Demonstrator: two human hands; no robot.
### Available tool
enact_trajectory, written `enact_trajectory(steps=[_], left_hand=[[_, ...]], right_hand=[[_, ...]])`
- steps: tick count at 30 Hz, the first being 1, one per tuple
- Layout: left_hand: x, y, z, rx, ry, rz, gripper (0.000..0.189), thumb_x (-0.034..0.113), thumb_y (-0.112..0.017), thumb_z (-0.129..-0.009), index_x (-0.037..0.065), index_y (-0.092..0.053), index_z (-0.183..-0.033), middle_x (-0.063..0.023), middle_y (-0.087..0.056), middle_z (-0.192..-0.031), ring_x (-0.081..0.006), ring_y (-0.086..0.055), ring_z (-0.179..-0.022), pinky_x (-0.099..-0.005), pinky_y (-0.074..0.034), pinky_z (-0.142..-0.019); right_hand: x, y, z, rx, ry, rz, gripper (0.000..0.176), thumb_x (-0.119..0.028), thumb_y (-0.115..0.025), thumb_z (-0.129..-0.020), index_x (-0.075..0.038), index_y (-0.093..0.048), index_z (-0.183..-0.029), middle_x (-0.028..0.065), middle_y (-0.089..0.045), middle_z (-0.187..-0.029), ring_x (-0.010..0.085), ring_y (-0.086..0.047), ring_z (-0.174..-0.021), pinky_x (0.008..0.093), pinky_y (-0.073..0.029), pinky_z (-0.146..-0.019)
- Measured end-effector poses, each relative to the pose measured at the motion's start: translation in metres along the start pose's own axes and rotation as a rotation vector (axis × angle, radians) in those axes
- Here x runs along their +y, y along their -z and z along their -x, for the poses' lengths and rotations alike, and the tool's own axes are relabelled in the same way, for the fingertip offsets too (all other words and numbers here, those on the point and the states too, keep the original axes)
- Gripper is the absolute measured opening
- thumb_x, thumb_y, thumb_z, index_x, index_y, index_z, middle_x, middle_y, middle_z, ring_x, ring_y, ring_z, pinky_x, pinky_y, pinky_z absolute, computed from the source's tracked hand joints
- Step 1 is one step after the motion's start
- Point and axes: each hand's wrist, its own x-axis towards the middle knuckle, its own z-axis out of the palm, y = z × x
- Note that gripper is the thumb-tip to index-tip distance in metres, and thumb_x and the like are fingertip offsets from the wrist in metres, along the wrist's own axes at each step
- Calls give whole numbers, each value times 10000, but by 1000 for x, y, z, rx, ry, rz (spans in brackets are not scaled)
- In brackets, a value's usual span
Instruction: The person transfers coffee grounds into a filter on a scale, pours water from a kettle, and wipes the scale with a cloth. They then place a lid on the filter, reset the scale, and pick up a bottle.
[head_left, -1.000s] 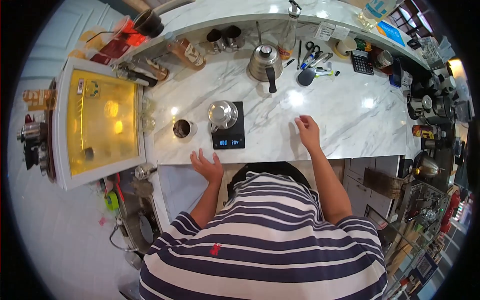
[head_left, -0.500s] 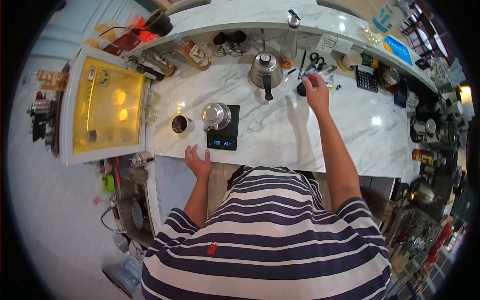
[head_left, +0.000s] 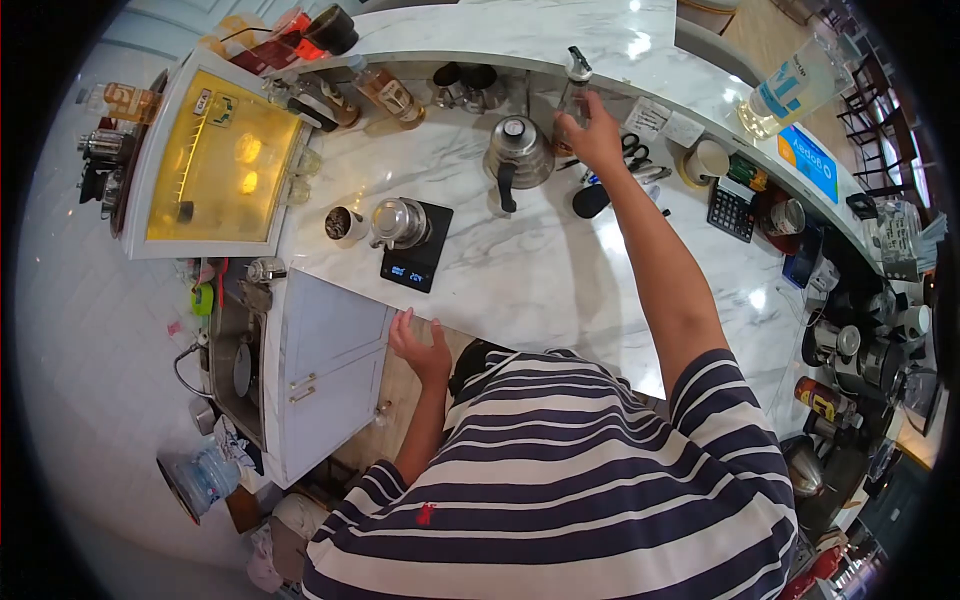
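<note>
At the back of the marble counter my right hand [head_left: 598,138] is closed round a tall clear glass bottle [head_left: 574,98] with a dark pourer top and amber liquid low inside. The bottle stands upright. A steel gooseneck kettle [head_left: 520,152] with a black handle stands just left of it. Near the counter's front edge, my left hand [head_left: 424,350] is held open with nothing in it. Beyond that hand, a metal drip filter pot [head_left: 400,222] sits on a black digital scale [head_left: 428,250] with lit digits. Beside it is a cup of dark grounds [head_left: 342,223].
Scissors [head_left: 634,150], pens and a black mouse-shaped object [head_left: 590,202] lie by my right forearm. Further right are a paper cup [head_left: 706,162] and a calculator [head_left: 732,210]. A yellow-lit display case [head_left: 215,165] stands left, with bottles [head_left: 392,95] along the back ledge.
My right hand has moved forward and left from above the pens to the glass bottle. The left hand has come slightly back from the counter edge. The view has shifted.
</note>
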Motion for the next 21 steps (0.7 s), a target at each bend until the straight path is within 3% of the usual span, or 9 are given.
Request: enact_trajectory(steps=[1, 4, 8, 12, 13, 18, 21], left_hand=[[8, -3, 3, -16, -23, 20, 551, 221, -767, -922, 54, -574, -1410, -203, -505, -1478, -400, -434, -1415, -564, -303, -1187], [35, -12, 1, -71, -111, 92, 553, 206, -779, -904, 53, -585, -1399, -189, -512, -1476, -397, -441, -1407, -574, -305, -1174], [60, -31, -8, -163, -218, 187, 526, 183, -789, -885, 54, -614, -1364, -188, -532, -1450, -395, -465, -1377, -548, -332, -1166], [79, -43, -17, -243, -361, 234, 492, 148, -785, -881, 57, -626, -1338, -178, -578, -1402, -380, -503, -1345, -492, -375, -1163], [84, -43, -19, -260, -375, 250, 425, 138, -781, -885, 58, -659, -1284, -159, -638, -1320, -367, -545, -1296, -475, -403, -1136], [99, -38, 0, -384, -332, 311, 327, 126, -774, -895, 49, -702, -1205, -138, -712, -1177, -336, -638, -1170, -447, -473, -1054], [99, -28, 26, -492, -230, 330, 316, 122, -766, -909, 38, -708, -1208, -136, -730, -1148, -306, -679, -1121, -418, -505, -1019]], right_hand=[[-1, 6, 4, -18, 3, 45, 554, -398, -823, -906, -36, -637, -1283, 225, -749, -1204, 377, -719, -1155, 435, -542, -996], [-9, 26, 18, -21, -32, 0, 529, -373, -832, -910, -25, -636, -1257, 213, -752, -1212, 375, -719, -1147, 443, -539, -1001], [-51, 71, 50, 9, -103, -101, 566, -350, -856, -910, -34, -640, -1327, 191, -748, -1250, 311, -713, -1183, 399, -601, -919], [-60, 112, 110, 5, -120, -200, 560, -226, -829, -943, -6, -607, -1408, 172, -710, -1367, 252, -663, -1280, 375, -616, -892], [-62, 122, 129, -5, -145, -193, 564, -209, -828, -942, 0, -602, -1414, 168, -707, -1374, 244, -662, -1279, 377, -615, -897], [-84, 156, 205, -128, -290, -223, 551, -156, -813, -946, 18, -595, -1421, 160, -681, -1404, 223, -662, -1258, 375, -605, -935], [-94, 152, 237, -134, -228, -345, 543, -100, -828, -922, -3, -594, -1403, 146, -631, -1438, 247, -634, -1292, 373, -553, -1044]])
